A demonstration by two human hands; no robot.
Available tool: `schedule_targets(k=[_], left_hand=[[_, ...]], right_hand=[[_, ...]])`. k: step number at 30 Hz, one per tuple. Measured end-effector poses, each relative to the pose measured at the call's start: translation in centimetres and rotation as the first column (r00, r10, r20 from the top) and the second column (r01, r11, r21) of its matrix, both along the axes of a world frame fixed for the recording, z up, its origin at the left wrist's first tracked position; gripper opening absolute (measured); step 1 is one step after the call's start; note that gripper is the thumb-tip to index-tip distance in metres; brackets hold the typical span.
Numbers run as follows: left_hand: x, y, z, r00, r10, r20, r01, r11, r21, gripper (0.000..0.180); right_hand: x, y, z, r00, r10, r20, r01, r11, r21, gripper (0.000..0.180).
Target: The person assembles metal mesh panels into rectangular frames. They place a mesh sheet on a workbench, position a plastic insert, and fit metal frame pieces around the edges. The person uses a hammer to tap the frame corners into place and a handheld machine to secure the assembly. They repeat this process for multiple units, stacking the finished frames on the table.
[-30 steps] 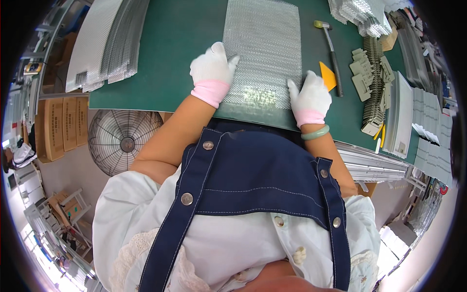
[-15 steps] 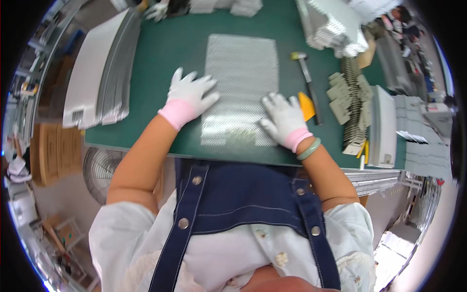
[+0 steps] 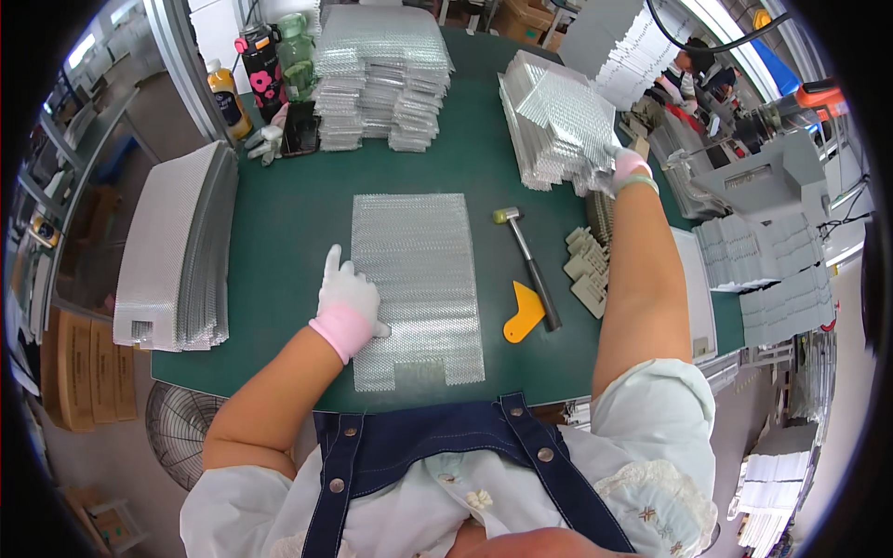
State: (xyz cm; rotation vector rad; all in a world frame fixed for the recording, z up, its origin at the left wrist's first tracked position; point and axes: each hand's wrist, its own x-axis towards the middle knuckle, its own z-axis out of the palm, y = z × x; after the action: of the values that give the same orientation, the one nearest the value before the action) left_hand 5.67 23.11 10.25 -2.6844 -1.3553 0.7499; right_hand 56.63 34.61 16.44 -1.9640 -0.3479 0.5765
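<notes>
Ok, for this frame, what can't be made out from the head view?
- Right hand: its fingers are buried in the silver bubble-wrap stack, so the grip is not readable.
- Left hand: palm-down on the flat bubble-wrap sheet; what lies under the palm is covered.
- Grey parts beside the hammer: partly behind the right forearm.
- Stacks at the right rim: warped by the fisheye, cut off by the edge.

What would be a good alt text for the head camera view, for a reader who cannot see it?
Seen from above, a person in white gloves rests the left hand on a flat bubble-wrap sheet on a green table, while the right hand reaches to a stack of bubble-wrap bags at the far right. A small hammer and a yellow scraper lie between them.
</notes>
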Motion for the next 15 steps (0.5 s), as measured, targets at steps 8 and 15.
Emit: schedule_targets(k=[8, 15], left_hand=[[0.6, 0.3, 1.2, 0.999, -0.018, -0.032, 0.015, 0.996, -0.090, 0.063], [-1.8, 1.5, 2.2, 0.912, 0.162, 0.376, -0.120, 0.984, -0.132, 0.071]], right_hand=[[0.5, -1.2, 1.2, 0.880, 0.239, -0.410, 0.212, 0.575, 0.790, 0.024], [-9.4, -10.7, 2.7, 0.882, 0.376, 0.283, -0.430, 0.398, 0.810, 0.036]])
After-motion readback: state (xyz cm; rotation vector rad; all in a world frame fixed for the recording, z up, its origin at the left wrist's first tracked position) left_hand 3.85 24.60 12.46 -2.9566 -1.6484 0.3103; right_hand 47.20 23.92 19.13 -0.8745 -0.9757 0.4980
